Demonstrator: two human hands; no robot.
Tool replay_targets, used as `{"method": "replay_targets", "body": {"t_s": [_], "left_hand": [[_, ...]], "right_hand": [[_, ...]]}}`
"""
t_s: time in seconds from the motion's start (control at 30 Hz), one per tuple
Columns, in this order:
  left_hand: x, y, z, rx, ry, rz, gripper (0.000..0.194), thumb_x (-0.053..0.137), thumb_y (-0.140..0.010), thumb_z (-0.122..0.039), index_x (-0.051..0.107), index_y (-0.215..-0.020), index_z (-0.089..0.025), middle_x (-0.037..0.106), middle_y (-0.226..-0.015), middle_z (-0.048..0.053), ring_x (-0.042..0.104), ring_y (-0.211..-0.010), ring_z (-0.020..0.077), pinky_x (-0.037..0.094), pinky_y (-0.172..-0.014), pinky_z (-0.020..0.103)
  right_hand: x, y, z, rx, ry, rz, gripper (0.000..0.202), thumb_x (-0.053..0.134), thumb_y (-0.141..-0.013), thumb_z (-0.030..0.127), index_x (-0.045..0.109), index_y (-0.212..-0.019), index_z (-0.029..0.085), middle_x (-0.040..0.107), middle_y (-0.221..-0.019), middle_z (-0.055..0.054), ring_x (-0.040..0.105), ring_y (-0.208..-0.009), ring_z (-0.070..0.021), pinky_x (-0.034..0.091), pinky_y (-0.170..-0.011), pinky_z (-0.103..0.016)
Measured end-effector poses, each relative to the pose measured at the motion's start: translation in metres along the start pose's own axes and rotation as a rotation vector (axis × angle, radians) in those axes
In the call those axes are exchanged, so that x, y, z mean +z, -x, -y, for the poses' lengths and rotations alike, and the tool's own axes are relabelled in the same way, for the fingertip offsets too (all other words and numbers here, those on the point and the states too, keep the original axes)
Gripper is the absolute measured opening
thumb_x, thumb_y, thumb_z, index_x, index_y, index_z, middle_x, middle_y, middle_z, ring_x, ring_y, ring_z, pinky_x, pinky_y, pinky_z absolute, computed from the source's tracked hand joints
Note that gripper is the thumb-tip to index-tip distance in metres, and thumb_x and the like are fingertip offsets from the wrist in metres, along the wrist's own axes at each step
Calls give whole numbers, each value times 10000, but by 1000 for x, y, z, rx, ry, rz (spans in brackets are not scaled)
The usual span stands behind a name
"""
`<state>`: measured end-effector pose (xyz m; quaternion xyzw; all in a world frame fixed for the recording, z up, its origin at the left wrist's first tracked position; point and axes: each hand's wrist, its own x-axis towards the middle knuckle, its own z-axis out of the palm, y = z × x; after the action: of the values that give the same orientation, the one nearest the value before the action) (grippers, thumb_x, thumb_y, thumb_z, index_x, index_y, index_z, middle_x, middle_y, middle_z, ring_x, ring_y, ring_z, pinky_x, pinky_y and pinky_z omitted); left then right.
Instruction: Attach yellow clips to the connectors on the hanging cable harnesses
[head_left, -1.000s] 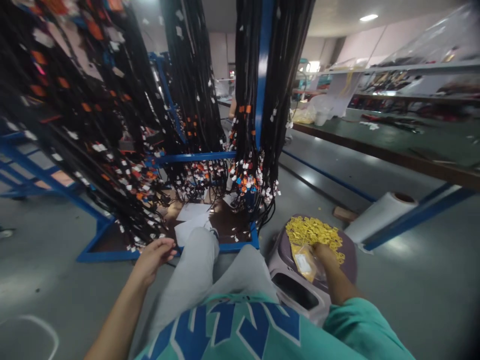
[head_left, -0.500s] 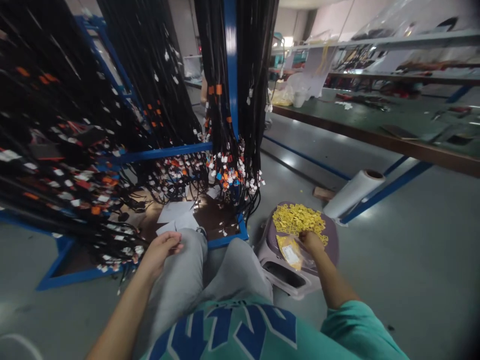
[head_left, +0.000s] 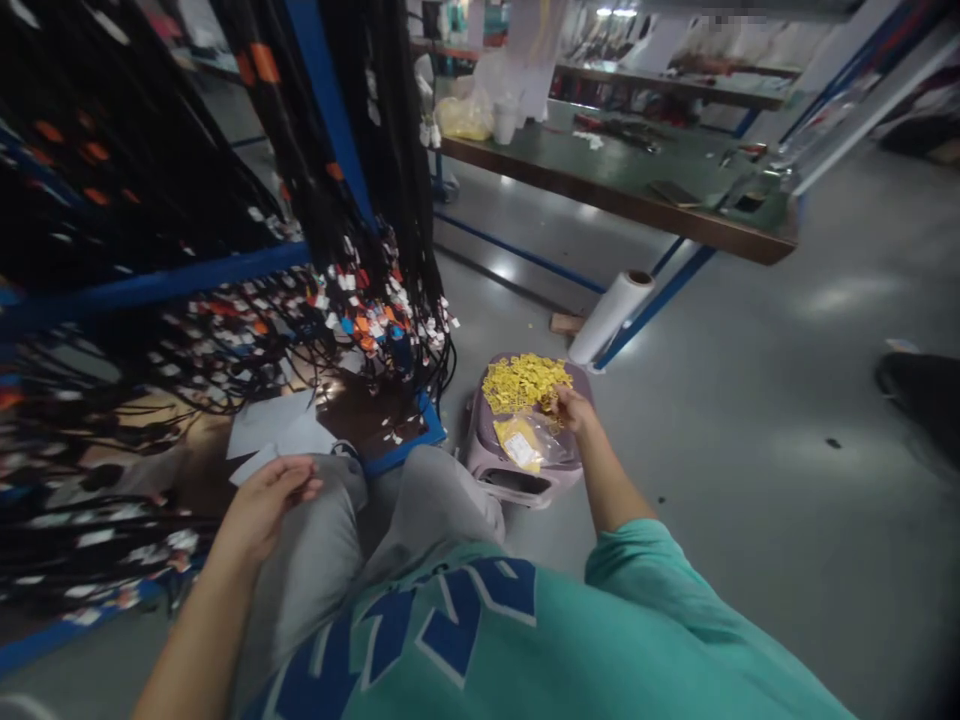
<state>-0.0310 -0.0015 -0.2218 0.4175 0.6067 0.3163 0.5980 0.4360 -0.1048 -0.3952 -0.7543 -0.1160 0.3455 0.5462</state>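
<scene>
On purple stool (head_left: 491, 452) — right hand (head_left: 571, 408) at yellow pieces (head_left: 523, 382), fingers curled | left hand (head_left: 264, 497) — half-closed above grey trousers (head_left: 311, 540)

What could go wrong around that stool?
Yellow pieces lie loose on the stool, some near its rim; the right hand at their edge could knock a few off. The bag beside them might slide if nudged. The white roll, tilted by the blue table leg, could topple if bumped.

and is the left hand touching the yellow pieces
Apart: the head view shows the left hand by the left knee, well clear of the yellow pieces.
</scene>
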Motion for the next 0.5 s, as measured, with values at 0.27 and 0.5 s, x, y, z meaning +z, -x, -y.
{"method": "replay_targets", "body": {"t_s": [0.27, 0.5], "left_hand": [[6, -5, -8, -6, -40, 3, 324, 754, -365, -213, 632, -655, -133, 648, -619, -7, 601, -519, 107, 486, -484, 176], [28, -35, -57, 194, -90, 12, 308, 749, -403, -284, 607, -632, -134, 620, -611, 0, 582, -530, 119, 447, -511, 214]], "right_hand": [[-8, 8, 0, 17, 274, 28, 258, 526, -905, 365, 598, -896, 117, 608, -745, 11, 566, -603, -79, 495, -593, -241], [-6, 19, -9, -132, 676, 66, 215, 548, -802, 199, 615, -607, 139, 613, -596, -53, 597, -673, -155, 401, -616, -238]]}}
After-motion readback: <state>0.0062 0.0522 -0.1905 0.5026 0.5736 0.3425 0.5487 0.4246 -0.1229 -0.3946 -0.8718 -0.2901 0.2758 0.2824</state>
